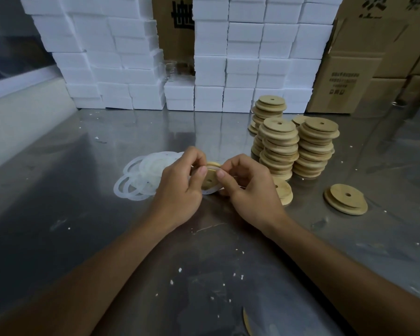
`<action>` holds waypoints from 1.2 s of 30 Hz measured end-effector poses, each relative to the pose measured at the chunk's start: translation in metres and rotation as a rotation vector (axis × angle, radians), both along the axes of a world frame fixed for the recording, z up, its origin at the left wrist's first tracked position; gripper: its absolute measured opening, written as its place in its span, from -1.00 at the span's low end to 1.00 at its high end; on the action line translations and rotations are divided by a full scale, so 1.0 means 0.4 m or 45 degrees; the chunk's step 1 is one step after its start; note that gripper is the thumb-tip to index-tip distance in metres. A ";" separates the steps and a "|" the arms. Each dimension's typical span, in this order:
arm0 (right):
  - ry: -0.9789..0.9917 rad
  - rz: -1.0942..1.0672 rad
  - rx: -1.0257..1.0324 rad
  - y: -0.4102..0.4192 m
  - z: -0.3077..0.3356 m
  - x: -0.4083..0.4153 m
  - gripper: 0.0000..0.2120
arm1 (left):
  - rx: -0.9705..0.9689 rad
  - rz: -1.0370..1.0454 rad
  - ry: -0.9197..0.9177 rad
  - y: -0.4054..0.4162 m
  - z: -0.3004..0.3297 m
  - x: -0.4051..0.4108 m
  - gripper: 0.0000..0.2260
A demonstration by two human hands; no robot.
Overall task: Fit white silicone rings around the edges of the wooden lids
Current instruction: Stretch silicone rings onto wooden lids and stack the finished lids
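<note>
Early in the job by the look of it: three tall stacks of bare wooden lids [294, 146] at right on the table [83, 214], no rings visible on them, plus a loose lid [346, 198] lying further right and another lid [283, 194] just behind the right hand, ring status on that one unclear. Heap of white silicone rings [141, 178] lying left of the hands, waiting. One lid [210, 179] in work, held up on edge above the table between both hands, a ring [210, 191] showing along its lower rim, seemingly partly seated. Left hand [180, 190] fingers [200, 172] curled, pinching lid and ring at the left edge. Right hand [250, 187] fingers curled too, thumb [224, 179] pressing the lid face, gripping the right edge. Whether ring is fully round the rim: cannot tell, hands cover it.
</note>
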State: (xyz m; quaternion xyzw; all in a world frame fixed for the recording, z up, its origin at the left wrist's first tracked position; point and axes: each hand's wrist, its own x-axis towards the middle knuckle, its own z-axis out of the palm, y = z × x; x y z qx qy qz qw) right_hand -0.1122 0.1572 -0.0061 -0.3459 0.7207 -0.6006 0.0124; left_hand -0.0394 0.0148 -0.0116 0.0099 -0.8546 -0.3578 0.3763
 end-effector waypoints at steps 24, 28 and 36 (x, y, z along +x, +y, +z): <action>-0.483 0.143 -0.178 0.026 0.005 -0.019 -0.91 | 0.266 -0.017 -0.018 -0.001 -0.002 0.001 -0.91; -0.505 0.143 -0.193 0.028 0.007 -0.019 -0.93 | 0.347 -0.029 -0.031 0.003 0.006 0.006 -0.93; -0.353 0.127 -0.131 0.021 0.000 -0.014 -0.93 | 0.639 -0.064 -0.083 0.000 0.014 0.013 -0.93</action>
